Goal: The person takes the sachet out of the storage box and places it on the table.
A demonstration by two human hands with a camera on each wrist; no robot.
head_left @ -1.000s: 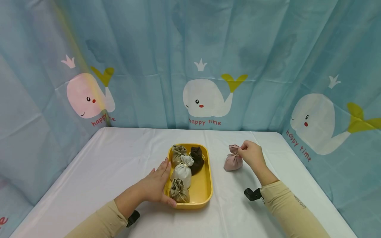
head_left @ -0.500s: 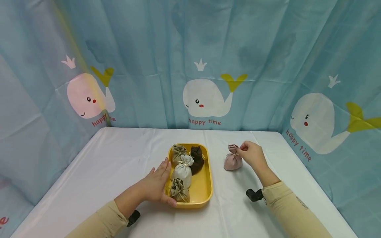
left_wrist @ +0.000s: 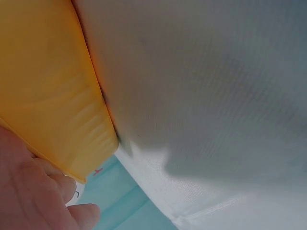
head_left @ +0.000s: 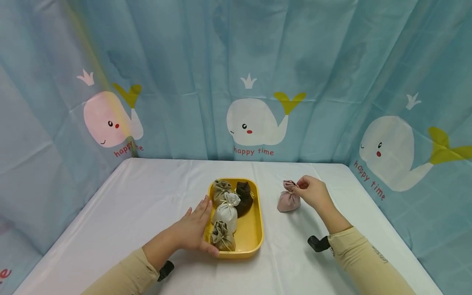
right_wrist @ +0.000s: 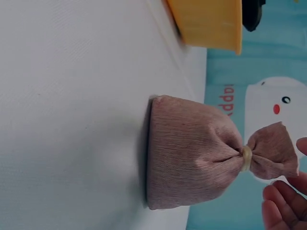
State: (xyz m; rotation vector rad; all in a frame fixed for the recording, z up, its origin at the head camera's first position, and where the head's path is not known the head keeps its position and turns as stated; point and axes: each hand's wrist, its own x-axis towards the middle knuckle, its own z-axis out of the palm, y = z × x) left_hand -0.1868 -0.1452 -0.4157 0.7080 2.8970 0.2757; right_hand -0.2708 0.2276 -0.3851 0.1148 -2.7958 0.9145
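Observation:
A small pink drawstring pouch (head_left: 289,202) stands upright on the white table, right of the yellow tray (head_left: 251,241). My right hand (head_left: 313,192) pinches its gathered top between thumb and fingers. The right wrist view shows the pouch (right_wrist: 192,153) from the side, tied with a pale cord, with fingertips (right_wrist: 277,203) at its top edge. My left hand (head_left: 191,230) rests along the tray's left rim, fingers straight and thumb near the front corner. Inside the tray lie a white pouch (head_left: 225,216), a dark brown pouch (head_left: 244,203) and two olive pouches, one at the back (head_left: 222,189), one in front.
A white cloth (head_left: 147,184) covers the table. Behind it hangs a blue curtain (head_left: 177,114) printed with whales, close along the back and both sides. Black wrist cameras, such as the right one (head_left: 318,243), stick out below both wrists.
My right wrist and sleeve have shifted slightly to the right and toward me, while the fingers stay at the pink pouch's top. The left hand, tray and other pouches have not moved.

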